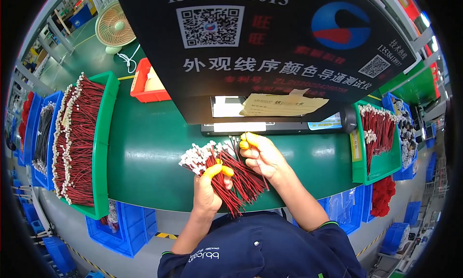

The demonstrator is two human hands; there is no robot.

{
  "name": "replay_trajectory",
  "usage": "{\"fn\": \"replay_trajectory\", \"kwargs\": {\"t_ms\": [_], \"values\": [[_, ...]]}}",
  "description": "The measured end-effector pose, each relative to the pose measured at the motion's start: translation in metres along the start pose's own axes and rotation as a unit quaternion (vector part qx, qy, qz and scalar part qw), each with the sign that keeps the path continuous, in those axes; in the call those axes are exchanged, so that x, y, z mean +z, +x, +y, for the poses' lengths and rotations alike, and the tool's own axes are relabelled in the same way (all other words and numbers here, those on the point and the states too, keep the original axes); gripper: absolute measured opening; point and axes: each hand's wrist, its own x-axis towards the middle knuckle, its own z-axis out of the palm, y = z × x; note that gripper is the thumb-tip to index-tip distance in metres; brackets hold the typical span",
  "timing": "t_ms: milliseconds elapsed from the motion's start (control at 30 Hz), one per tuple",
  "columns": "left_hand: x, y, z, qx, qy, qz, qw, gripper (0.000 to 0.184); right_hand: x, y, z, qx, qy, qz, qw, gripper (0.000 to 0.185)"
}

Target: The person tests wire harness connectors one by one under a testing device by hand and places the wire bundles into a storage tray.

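Careful, nr the tester [279, 71] our L hand [209, 184] clutches wires [232, 196], R hand [263, 155] pinches one lead [265, 180]; crossed strands may snag.

Left grip [208, 189] curled — right grip [268, 157] pinched, farther forward.

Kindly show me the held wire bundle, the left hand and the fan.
Wire bundle [232, 198], head view: its red wires.
Left hand [208, 189], head view: the hand's middle.
Fan [117, 24], head view: its round grille.

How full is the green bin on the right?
The green bin is partly full: red wires lie in its far part, while its near end shows bare.
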Motion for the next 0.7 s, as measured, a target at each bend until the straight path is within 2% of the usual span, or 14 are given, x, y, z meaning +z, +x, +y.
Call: {"fn": "replay_trajectory", "kwargs": {"t_ms": [67, 133, 167, 200, 267, 300, 333, 400, 467, 533, 700], "values": [[0.002, 0.001, -0.002, 0.007, 0.018, 0.008, 1.000, 0.012, 0.004, -0.003, 0.001, -0.013, -0.002, 0.009, 1.000, 0.015], [0.005, 0.000, -0.001, 0.003, 0.008, 0.010, 1.000, 0.013, 0.016, -0.011, 0.001, -0.068, -0.237, 0.073, 0.966, 0.017], [0.005, 0.001, -0.001, 0.003, 0.014, 0.010, 1.000, 0.014, 0.027, -0.018, -0.003, -0.081, -0.439, 0.095, 0.890, 0.017], [0.005, 0.001, -0.001, 0.004, 0.019, 0.012, 1.000, 0.015, 0.015, -0.008, 0.014, -0.297, -0.560, 0.064, 0.771, 0.016], [0.001, 0.003, -0.005, 0.012, 0.022, -0.001, 1.000, 0.015, 0.027, -0.017, 0.021, -0.176, -0.378, -0.033, 0.908, 0.020], [0.001, 0.005, -0.007, 0.020, 0.025, -0.016, 0.999, 0.015, 0.025, -0.016, 0.027, -0.150, -0.332, -0.046, 0.930, 0.014], [0.004, 0.004, -0.008, 0.020, 0.026, -0.017, 0.999, 0.015, 0.027, -0.018, 0.024, -0.151, -0.332, -0.045, 0.930, 0.014], [0.013, 0.001, -0.006, 0.011, 0.067, 0.046, 0.997, 0.014, 0.033, -0.020, 0.014, -0.118, -0.339, 0.044, 0.932, 0.016], [0.012, 0.000, -0.006, 0.014, 0.069, 0.057, 0.996, 0.012, 0.023, -0.009, 0.001, -0.035, -0.109, 0.032, 0.993, 0.018], [0.005, 0.001, -0.006, 0.016, 0.073, 0.009, 0.997, 0.012, 0.014, -0.005, -0.007, 0.001, -0.002, 0.044, 0.999, 0.019], [0.005, 0.000, -0.003, -0.001, 0.085, 0.014, 0.996, 0.012, 0.003, 0.000, 0.000, -0.002, 0.020, 0.040, 0.999, 0.019]]}}
